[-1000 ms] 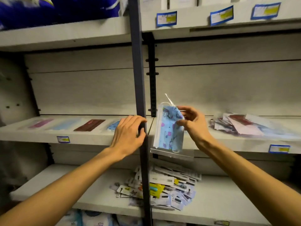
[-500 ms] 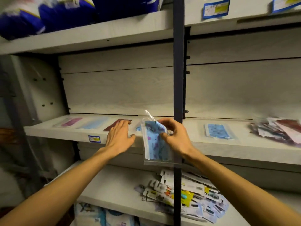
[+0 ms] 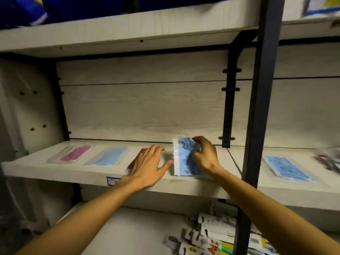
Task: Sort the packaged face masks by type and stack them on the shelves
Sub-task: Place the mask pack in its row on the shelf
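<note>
we have the patterned blue mask packet pinched at its upper right edge in our right hand, held nearly upright with its lower edge at or just above the middle shelf, close to the shelf's front lip. our left hand lies flat with straight fingers, gripping nothing, just left of the packet and partly over the dark red packet. further left of the packet on the same shelf lie a plain blue packet and then a pink packet; to its right, past the dark upright post, sits another patterned blue packet. the risk we see is mostly in the release: the packet is slick and stands on edge, so letting go early could tip it forward off the lip onto the loose carded goods on the shelf below. our flat left hand could also drag the dark red packet out of line. and if this print matches the one beyond the post, laying it here would probably split one type into two piles.
</note>
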